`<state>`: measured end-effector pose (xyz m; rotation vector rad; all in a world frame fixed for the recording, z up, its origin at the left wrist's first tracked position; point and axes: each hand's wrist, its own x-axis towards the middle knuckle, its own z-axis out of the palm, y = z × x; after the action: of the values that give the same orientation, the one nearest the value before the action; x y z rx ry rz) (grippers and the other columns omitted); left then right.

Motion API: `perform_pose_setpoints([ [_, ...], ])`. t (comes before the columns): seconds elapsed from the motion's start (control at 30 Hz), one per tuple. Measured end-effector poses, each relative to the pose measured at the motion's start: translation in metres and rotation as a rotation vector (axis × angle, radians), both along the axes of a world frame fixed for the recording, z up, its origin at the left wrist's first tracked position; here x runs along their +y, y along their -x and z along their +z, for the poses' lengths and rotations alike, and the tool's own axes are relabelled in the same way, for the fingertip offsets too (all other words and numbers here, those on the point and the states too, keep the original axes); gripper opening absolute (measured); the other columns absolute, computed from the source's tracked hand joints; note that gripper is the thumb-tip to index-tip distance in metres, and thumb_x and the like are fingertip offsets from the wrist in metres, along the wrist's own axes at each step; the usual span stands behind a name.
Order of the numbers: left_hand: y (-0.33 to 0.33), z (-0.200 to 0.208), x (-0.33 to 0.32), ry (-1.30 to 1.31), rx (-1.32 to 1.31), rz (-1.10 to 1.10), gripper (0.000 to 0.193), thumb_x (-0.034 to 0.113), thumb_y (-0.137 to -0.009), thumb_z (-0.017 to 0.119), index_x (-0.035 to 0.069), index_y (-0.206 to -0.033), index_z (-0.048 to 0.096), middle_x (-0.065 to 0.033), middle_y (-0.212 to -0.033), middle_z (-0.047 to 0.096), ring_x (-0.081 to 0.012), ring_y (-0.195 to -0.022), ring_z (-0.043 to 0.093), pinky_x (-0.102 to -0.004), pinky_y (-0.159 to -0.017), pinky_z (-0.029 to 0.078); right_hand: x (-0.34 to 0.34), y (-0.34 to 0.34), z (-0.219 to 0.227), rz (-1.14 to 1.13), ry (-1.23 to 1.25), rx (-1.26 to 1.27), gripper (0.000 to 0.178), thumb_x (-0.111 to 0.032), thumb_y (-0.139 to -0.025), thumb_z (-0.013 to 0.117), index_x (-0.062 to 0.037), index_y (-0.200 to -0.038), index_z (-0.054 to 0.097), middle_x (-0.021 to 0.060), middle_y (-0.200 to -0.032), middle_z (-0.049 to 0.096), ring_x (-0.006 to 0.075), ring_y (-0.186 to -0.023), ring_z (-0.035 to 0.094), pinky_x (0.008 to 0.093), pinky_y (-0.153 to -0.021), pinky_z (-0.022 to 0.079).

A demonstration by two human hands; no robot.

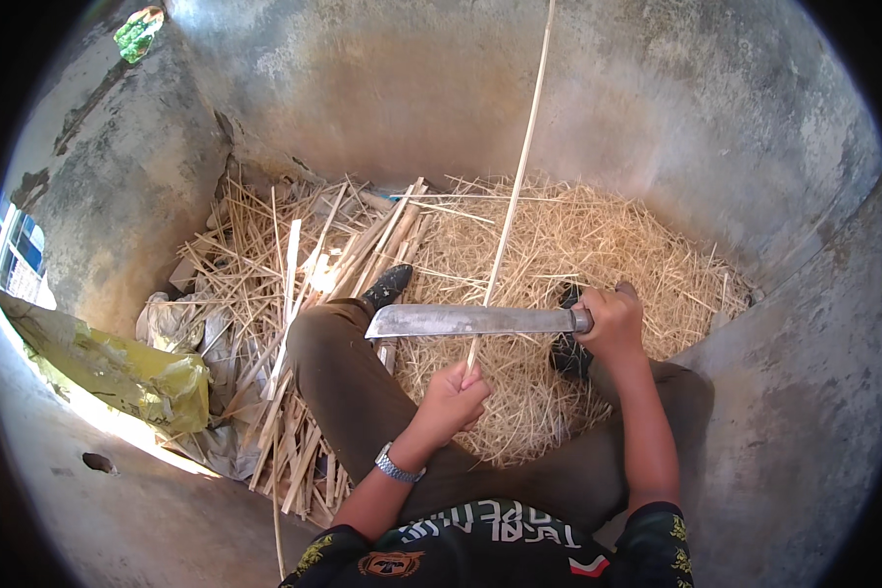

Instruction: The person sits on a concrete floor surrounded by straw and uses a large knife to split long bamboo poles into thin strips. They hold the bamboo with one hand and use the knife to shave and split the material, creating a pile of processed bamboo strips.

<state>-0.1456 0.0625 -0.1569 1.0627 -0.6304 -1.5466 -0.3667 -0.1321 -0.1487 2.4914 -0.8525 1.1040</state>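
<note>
My left hand (451, 404), with a metal watch on its wrist, is closed round the lower part of a long, thin bamboo strip (515, 186). The strip rises away from me past the top edge of the view. My right hand (612, 323) grips the handle of a machete (470, 319). Its broad grey blade points left and lies across the strip, just beyond my left fist. The blade hides a short stretch of the strip; whether the two touch I cannot tell.
Pale shavings (578, 245) cover the floor ahead and right. Split bamboo pieces (304, 441) are heaped beside my left leg (343, 372). A torn yellow sack (118, 367) hangs at the left. Concrete walls (382, 88) close in around me.
</note>
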Motion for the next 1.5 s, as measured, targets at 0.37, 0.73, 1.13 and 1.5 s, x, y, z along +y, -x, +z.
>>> perform_pose_setpoints([
  [0.37,0.001,0.001,0.013,-0.048,0.089,-0.004,0.03,0.001,-0.097,0.057,0.017,-0.082,0.037,0.0065,-0.062,0.036,-0.003,-0.042,0.031,-0.0236,-0.037,0.022,0.007,-0.006,0.025,0.114,0.049,0.051,0.02,-0.016,-0.072,0.071,-0.0119,-0.063,0.054,0.0059,-0.055,0.055,0.0244,-0.048,0.057,0.0382,-0.053,0.044],
  [0.73,0.008,-0.01,0.009,-0.099,0.077,-0.002,0.03,0.0,-0.099,0.055,0.016,-0.082,0.037,0.0055,-0.061,0.037,-0.0032,-0.044,0.031,-0.0244,-0.039,0.023,-0.092,0.0,0.038,0.017,-0.037,0.104,0.017,-0.02,-0.08,0.073,-0.0111,-0.071,0.062,0.0062,-0.056,0.057,0.0224,-0.05,0.059,0.0369,-0.049,0.045],
  [1.13,0.017,-0.022,0.012,-0.151,0.037,-0.043,0.037,0.029,-0.11,0.045,0.013,-0.078,0.038,0.0042,-0.061,0.037,-0.005,-0.047,0.032,-0.0234,-0.042,0.027,-0.075,0.003,0.028,0.087,-0.112,0.141,0.012,-0.012,-0.065,0.071,-0.0128,-0.07,0.06,0.0047,-0.058,0.06,0.0242,-0.052,0.061,0.0384,-0.058,0.047],
  [1.5,0.018,-0.02,0.007,-0.053,-0.191,0.059,0.041,0.036,-0.111,0.041,0.012,-0.078,0.041,0.0035,-0.06,0.034,-0.0064,-0.044,0.029,-0.0234,-0.04,0.025,-0.065,0.003,0.029,0.007,-0.094,0.153,0.017,-0.016,-0.062,0.073,-0.0157,-0.066,0.057,0.0009,-0.055,0.058,0.0225,-0.048,0.057,0.0396,-0.056,0.042],
])
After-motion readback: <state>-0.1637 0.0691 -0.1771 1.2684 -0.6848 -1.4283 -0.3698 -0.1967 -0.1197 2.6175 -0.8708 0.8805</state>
